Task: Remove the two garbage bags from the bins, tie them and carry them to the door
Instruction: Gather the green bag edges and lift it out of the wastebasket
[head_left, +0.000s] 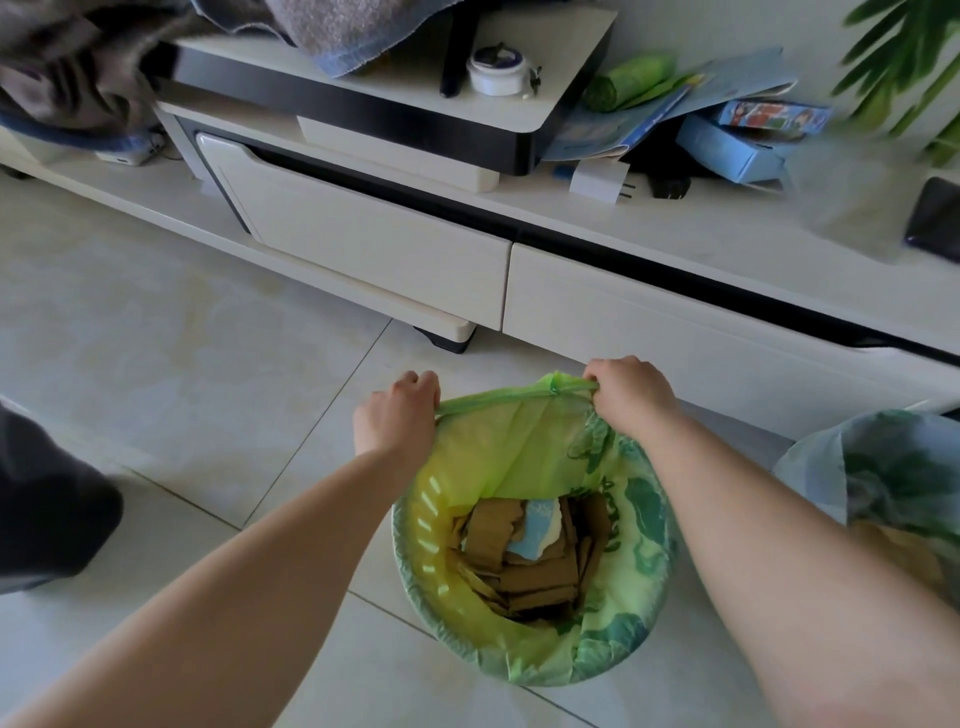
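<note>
Hands, left (397, 410) and right (628, 389), grip green garbage bag (519, 447) far rim; print unreadable.

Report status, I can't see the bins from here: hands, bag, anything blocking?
Left hand and right hand gripping far rim of green plastic garbage bag. Bag still in bin, untied. Nothing blocking.

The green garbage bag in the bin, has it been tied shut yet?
No, the green garbage bag gapes open over the cardboard scraps, with the left hand and right hand gripping its far rim.
</note>
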